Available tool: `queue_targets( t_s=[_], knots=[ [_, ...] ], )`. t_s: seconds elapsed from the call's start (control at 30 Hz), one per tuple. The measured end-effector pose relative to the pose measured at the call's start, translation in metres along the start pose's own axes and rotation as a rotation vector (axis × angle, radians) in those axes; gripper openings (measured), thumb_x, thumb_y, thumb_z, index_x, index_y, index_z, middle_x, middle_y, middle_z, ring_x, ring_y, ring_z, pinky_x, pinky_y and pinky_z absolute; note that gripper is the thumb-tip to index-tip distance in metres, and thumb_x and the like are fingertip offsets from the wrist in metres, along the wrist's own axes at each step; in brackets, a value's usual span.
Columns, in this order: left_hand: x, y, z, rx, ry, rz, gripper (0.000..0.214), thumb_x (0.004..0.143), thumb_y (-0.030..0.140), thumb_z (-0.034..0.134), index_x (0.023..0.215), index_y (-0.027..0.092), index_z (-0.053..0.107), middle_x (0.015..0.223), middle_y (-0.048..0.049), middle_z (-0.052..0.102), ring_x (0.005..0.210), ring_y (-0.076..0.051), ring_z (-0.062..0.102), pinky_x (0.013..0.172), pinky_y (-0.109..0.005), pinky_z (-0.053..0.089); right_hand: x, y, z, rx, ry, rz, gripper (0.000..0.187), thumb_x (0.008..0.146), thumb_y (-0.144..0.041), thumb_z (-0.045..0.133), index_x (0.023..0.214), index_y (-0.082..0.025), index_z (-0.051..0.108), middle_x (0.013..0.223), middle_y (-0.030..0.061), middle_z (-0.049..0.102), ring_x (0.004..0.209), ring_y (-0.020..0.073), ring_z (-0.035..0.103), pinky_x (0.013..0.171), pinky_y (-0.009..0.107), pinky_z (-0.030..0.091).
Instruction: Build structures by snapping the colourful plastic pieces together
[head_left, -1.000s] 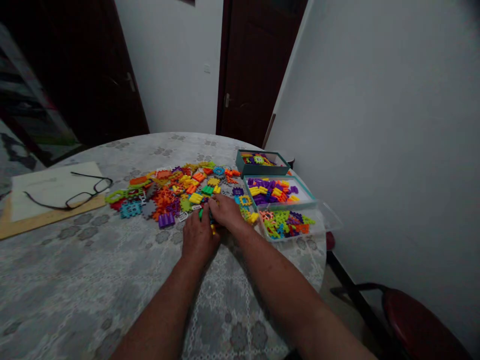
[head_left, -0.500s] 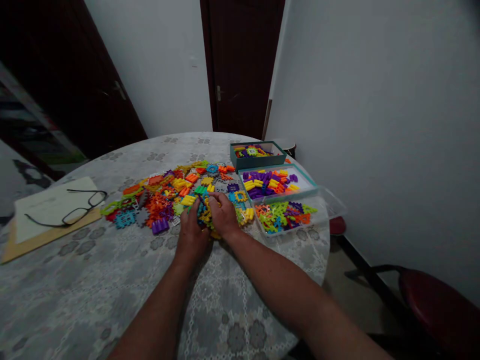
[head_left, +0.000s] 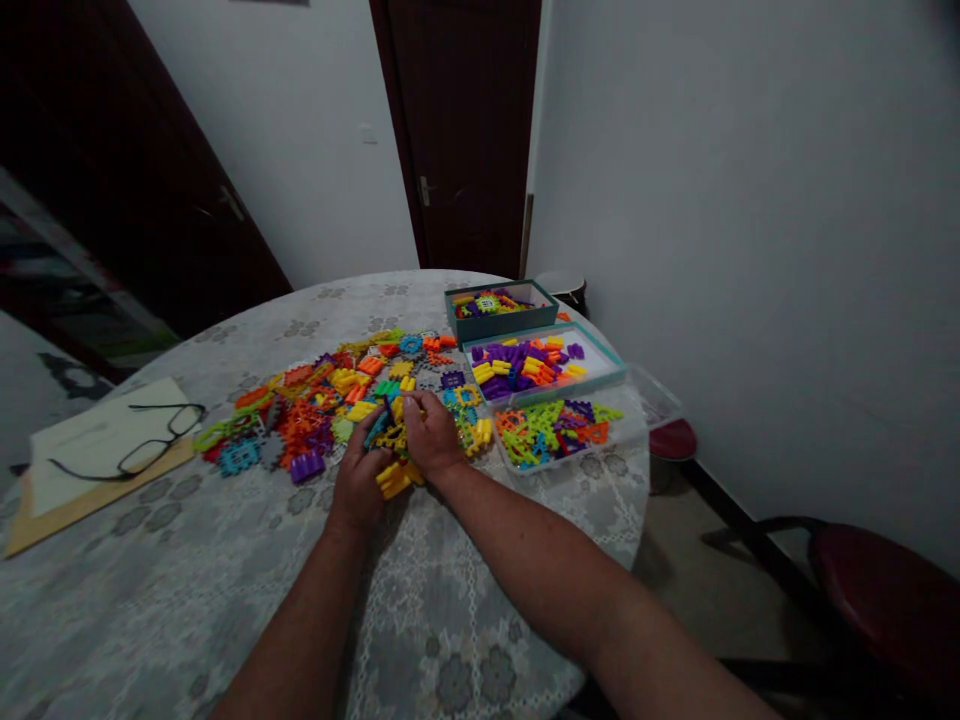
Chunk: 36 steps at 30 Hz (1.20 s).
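Note:
At the near edge of a pile of colourful plastic building pieces (head_left: 307, 415), my two hands are close together. My left hand (head_left: 361, 482) curls around a dark teal and blue piece (head_left: 377, 430), its thumb toward the right. Facing it, my right hand (head_left: 435, 438) has its fingers bent over yellow gear-like pieces (head_left: 394, 435); its fingertips partly hide what they grip. Below the hands, yellow ribbed connector pieces (head_left: 400, 480) lie on the table. A purple ribbed piece (head_left: 307, 466) lies left of my left hand.
To the right stand a teal-rimmed tray (head_left: 600, 378) of purple, yellow and orange connectors, a clear container (head_left: 559, 463) of mixed flat pieces, and a dark green box (head_left: 506, 325) behind. Eyeglasses (head_left: 146, 455) rest on paper over a board (head_left: 97, 500) at left. Red stools stand right.
The view has shifted slightly. My left hand has moved a little apart from my right, and the yellow connector pieces below them show more.

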<state>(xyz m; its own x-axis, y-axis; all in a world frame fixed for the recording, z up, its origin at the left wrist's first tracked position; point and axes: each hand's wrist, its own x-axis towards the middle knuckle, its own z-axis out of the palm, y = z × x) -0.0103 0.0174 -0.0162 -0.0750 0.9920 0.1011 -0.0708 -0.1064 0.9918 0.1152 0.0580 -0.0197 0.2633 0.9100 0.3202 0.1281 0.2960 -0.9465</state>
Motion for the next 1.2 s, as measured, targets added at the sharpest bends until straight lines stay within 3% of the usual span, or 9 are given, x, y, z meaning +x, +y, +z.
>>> queue_targets(
  t_s=[0.07,0.23,0.33,0.53,0.77,1.0,1.2],
  knots=[
    [-0.001,0.002,0.002,-0.028,-0.007,-0.065,0.070,0.081,0.040,0.072,0.150,0.026,0.060,0.126,-0.0101,0.074,0.096,-0.028,0.074,0.083,-0.040,0.060,0.000,0.000,0.001,-0.016,-0.010,-0.033,0.027,0.103,-0.039,0.054,0.111,-0.024,0.075,0.111,0.0055,0.080,0.107,0.0225,0.075,0.101,0.035,0.056],
    [-0.001,0.010,0.013,0.290,0.265,0.027,0.066,0.080,0.056,0.084,0.136,0.025,0.067,0.133,-0.0103,0.071,0.122,-0.033,0.068,0.109,-0.047,0.051,-0.004,-0.001,0.001,-0.060,-0.055,-0.142,0.023,0.103,-0.035,0.056,0.113,-0.023,0.073,0.112,0.0063,0.080,0.106,0.0223,0.075,0.101,0.036,0.057],
    [0.001,0.011,0.014,0.299,0.323,0.035,0.067,0.081,0.057,0.084,0.138,0.027,0.066,0.134,-0.0096,0.071,0.124,-0.032,0.067,0.112,-0.047,0.049,-0.007,-0.002,0.001,-0.114,-0.068,-0.235,0.024,0.103,-0.031,0.051,0.112,-0.021,0.071,0.110,0.0080,0.079,0.105,0.0221,0.073,0.101,0.036,0.056],
    [0.004,0.004,0.003,-0.076,0.251,-0.014,0.053,0.075,0.046,0.089,0.118,0.021,0.071,0.100,-0.0031,0.077,0.089,-0.023,0.074,0.088,-0.036,0.058,-0.015,-0.009,0.002,-0.211,-0.159,-0.444,0.028,0.106,-0.028,0.043,0.105,-0.022,0.070,0.104,0.0089,0.073,0.104,0.0218,0.068,0.103,0.036,0.055],
    [0.002,0.000,0.000,-0.359,0.211,-0.046,0.051,0.066,0.042,0.094,0.106,0.019,0.072,0.080,0.0004,0.073,0.075,-0.021,0.072,0.074,-0.031,0.058,-0.030,-0.018,0.005,-0.261,-0.271,-0.532,0.027,0.108,-0.031,0.044,0.112,-0.023,0.069,0.111,0.0102,0.072,0.110,0.0245,0.065,0.107,0.040,0.052],
    [0.004,-0.002,0.001,-0.449,0.225,-0.037,0.060,0.064,0.044,0.097,0.113,0.019,0.072,0.087,-0.0016,0.076,0.083,-0.022,0.075,0.081,-0.033,0.057,-0.034,-0.022,0.006,-0.298,-0.252,-0.575,0.040,0.107,-0.035,0.048,0.140,-0.019,0.064,0.127,0.0145,0.073,0.117,0.0275,0.066,0.110,0.043,0.052],
    [0.004,0.000,0.002,-0.509,0.228,-0.031,0.049,0.067,0.034,0.094,0.107,0.019,0.069,0.091,-0.0004,0.075,0.078,-0.017,0.072,0.079,-0.028,0.056,-0.031,-0.013,0.006,-0.307,-0.313,-0.621,0.050,0.096,-0.024,0.049,0.144,-0.017,0.063,0.130,0.0153,0.071,0.122,0.0292,0.065,0.115,0.048,0.050]
  ],
)
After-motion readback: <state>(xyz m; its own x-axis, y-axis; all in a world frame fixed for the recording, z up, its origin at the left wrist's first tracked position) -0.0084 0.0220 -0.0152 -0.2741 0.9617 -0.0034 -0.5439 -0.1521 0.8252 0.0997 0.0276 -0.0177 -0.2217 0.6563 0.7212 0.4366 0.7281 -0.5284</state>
